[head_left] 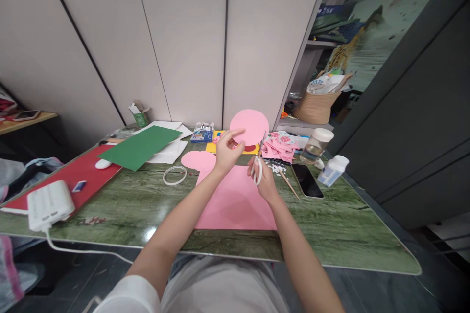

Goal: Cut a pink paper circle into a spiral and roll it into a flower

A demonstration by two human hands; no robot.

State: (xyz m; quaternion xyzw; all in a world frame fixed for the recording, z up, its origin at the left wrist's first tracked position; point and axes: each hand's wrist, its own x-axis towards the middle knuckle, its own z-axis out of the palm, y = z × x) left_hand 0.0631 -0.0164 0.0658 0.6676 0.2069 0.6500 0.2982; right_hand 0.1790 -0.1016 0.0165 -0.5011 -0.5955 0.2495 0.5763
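Note:
A round pink paper circle [250, 124] is held up above the table, its lower left edge pinched in my left hand [229, 151]. My right hand [265, 178] is closed round the white handles of a pair of scissors [258, 166]. The blades point up at the circle's lower right edge; whether they are apart I cannot tell. Under both hands a large pink sheet [235, 200] lies flat on the table. To its left rest pink paper circles [198, 160] that overlap each other.
On the green table [352, 225] a phone [307, 181], a wooden stick [289, 185], a white bottle [333, 170] and a lidded jar [316, 145] stand or lie right. Pink scraps [279, 149] are heaped behind. Leftward are a green sheet [141, 145], a white ring [175, 175] and a power bank [50, 204].

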